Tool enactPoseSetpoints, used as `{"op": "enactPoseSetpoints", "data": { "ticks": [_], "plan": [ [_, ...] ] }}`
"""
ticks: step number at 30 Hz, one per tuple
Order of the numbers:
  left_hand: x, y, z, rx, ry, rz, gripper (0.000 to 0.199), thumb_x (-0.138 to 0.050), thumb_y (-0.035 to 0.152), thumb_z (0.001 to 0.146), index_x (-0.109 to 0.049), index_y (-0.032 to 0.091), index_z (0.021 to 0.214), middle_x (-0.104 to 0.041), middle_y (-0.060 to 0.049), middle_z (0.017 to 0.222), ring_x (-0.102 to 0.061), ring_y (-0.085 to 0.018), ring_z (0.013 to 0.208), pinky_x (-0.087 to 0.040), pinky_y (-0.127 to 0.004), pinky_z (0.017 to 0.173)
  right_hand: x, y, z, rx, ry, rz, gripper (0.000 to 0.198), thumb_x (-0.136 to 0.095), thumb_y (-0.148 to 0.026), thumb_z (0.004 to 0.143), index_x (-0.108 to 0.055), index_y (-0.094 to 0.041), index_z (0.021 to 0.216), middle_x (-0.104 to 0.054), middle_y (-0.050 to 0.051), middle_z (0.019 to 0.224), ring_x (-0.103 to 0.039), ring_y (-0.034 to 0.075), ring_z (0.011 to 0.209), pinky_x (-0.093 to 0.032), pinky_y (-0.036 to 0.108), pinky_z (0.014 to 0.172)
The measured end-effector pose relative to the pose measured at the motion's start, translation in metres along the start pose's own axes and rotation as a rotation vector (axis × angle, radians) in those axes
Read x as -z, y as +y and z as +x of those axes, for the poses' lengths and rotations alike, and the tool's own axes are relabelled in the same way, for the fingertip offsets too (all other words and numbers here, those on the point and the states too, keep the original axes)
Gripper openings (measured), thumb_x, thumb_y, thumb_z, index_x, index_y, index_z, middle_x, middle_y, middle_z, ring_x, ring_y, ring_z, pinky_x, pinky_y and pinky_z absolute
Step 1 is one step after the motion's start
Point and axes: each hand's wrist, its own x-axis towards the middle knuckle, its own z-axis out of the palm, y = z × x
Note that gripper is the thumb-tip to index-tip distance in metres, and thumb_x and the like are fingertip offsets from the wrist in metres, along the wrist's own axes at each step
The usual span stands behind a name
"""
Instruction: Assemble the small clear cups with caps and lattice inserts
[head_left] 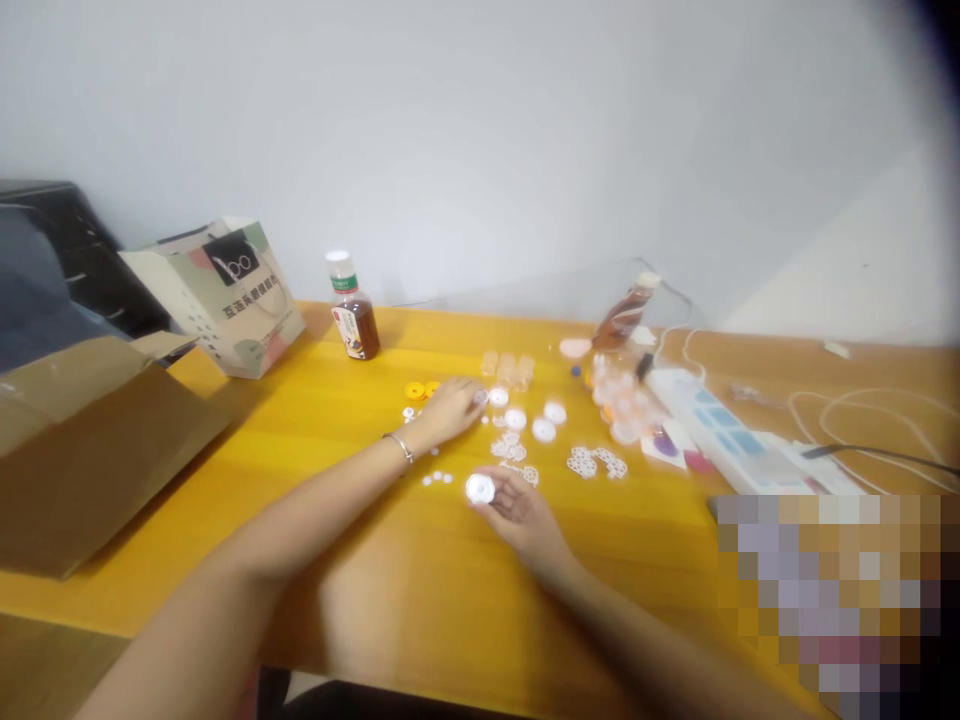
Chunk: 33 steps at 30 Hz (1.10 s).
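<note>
My right hand (525, 515) pinches a round white plastic disc (480, 489) between thumb and fingers, its face turned up toward me. Farther off, my left hand (452, 408) reaches over the loose parts with its fingers drawn together. A small whitish piece shows at its fingertips, too blurred to name. White round discs (515, 419) lie just right of that hand, and lacy white cut-out pieces (508, 447) lie between both hands. Yellow discs (415, 391) are partly covered by my left hand. Several tiny white pieces (438, 476) lie nearer me.
A bottle of dark liquid (355, 325) stands at the back; another bottle (624, 315) leans at right. A cluster of pale round parts (622, 400) sits near a white power strip (720, 430) with cables. An open cardboard box (97, 450) and paper bag (244, 310) stand left.
</note>
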Motion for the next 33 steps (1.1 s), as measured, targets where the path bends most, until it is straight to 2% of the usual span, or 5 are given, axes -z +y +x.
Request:
{"op": "enactPoseSetpoints", "data": {
  "ticks": [5,10,14,18,33],
  "plan": [
    [-0.003,-0.006,0.007,0.083,0.026,-0.101,0.012,-0.053,0.020,0.077,-0.056,0.015,0.087,-0.058,-0.009,0.095,-0.048,-0.024,0.099,-0.031,-0.042,0.091,0.001,0.001,0.000,-0.001,0.000,-0.006,0.035,-0.069,-0.027,0.064,-0.057,-0.021,0.096,-0.065,0.003,0.087,-0.063,0.016,0.082,-0.048,0.034,0.082],
    [0.019,0.003,-0.013,0.169,0.017,-0.322,0.034,-0.049,0.026,0.081,-0.045,0.014,0.112,-0.056,-0.011,0.104,-0.055,-0.017,0.091,-0.043,-0.032,0.078,0.005,-0.005,0.003,0.013,0.061,0.009,0.038,-0.069,-0.027,0.064,-0.057,-0.022,0.100,-0.066,0.003,0.089,-0.062,0.016,0.084,-0.048,0.035,0.085],
    [0.042,0.025,-0.051,0.320,-0.213,-1.008,0.038,-0.052,0.023,0.081,-0.047,0.018,0.117,-0.056,-0.009,0.110,-0.056,-0.016,0.096,-0.044,-0.027,0.081,0.009,-0.014,0.004,0.022,0.112,-0.007,0.041,-0.068,-0.028,0.066,-0.057,-0.022,0.105,-0.066,0.002,0.092,-0.062,0.017,0.087,-0.046,0.037,0.089],
    [0.045,0.038,-0.082,0.464,-0.311,-1.301,0.032,-0.057,0.020,0.078,-0.057,0.017,0.110,-0.057,-0.009,0.110,-0.053,-0.017,0.102,-0.041,-0.029,0.089,0.008,-0.018,0.003,0.024,0.096,-0.037,0.041,-0.067,-0.027,0.067,-0.058,-0.023,0.107,-0.066,0.002,0.097,-0.062,0.018,0.090,-0.046,0.040,0.091],
    [0.029,0.039,-0.096,0.493,-0.217,-1.271,0.029,-0.058,0.025,0.079,-0.059,0.018,0.106,-0.057,-0.007,0.110,-0.052,-0.017,0.103,-0.039,-0.030,0.092,0.007,-0.015,0.004,0.090,0.073,-0.085,0.034,-0.065,-0.026,0.069,-0.055,-0.022,0.101,-0.064,0.005,0.097,-0.061,0.017,0.090,-0.048,0.034,0.087]
  ]
}}
